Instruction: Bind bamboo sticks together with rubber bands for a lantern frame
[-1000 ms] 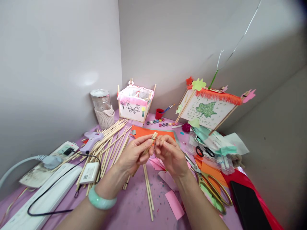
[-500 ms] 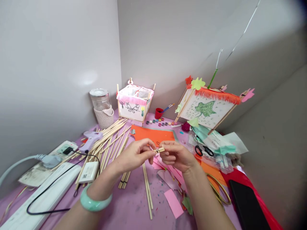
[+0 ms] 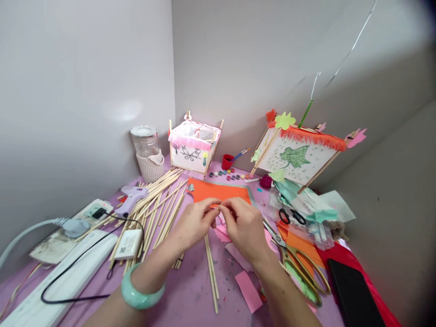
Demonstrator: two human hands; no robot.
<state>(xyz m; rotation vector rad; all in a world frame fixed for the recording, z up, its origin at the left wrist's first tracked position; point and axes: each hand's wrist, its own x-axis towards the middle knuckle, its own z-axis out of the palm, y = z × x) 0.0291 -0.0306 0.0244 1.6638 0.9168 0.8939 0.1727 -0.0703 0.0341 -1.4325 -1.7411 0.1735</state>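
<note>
Bound stick ends, bare at the fingertips 0.5 s ago, now hidden by fingers; exact position unclear. Left hand (image 3: 195, 222) and right hand (image 3: 243, 225) pinched narrow, tips meeting; grip contents can't be told. Gold-handled scissors (image 3: 285, 250), blades uncovered again. Near the hands: 2 slim, straight wooden sticks (image 3: 210, 272); flat orange sheet (image 3: 221, 188). Smooth, round, pale-green bangle (image 3: 141, 300) on left wrist.
</note>
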